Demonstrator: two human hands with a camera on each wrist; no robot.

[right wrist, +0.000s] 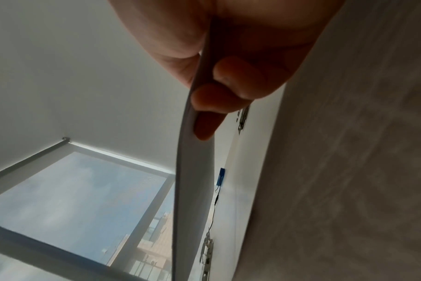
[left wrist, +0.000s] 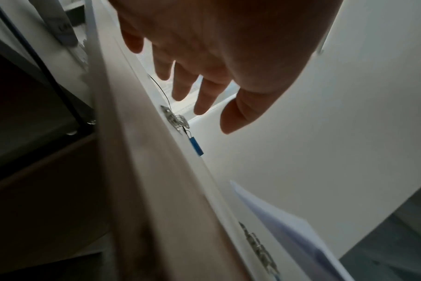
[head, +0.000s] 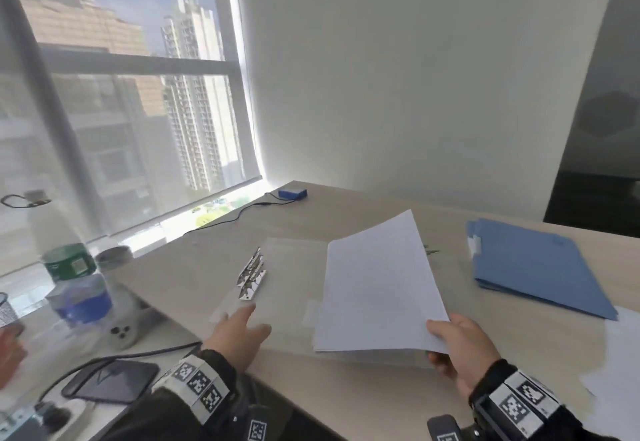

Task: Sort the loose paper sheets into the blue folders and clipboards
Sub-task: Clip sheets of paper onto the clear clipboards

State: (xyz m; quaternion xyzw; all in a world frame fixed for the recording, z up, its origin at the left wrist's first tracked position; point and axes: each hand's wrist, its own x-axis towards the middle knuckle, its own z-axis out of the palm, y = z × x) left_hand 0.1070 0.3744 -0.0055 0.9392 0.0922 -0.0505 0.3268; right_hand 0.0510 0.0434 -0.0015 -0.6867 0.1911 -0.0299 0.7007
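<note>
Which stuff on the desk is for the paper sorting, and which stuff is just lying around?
For the job:
paper sheets, pinched by the right hand
clear clipboard with metal clip, near the open left hand
blue folder

Just lying about:
water bottles
phone
small blue box with black cable

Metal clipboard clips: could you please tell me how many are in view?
2. One shiny metal clip lies just beyond the left hand; the other sits beside the white paper sheets, hidden in the head view.

Paper sheets (head: 377,284) at table (head: 398,395) centre; clipboard clip (head: 252,276) to their left, folders (head: 533,267) to their right, bottles (head: 74,288) far left.
</note>
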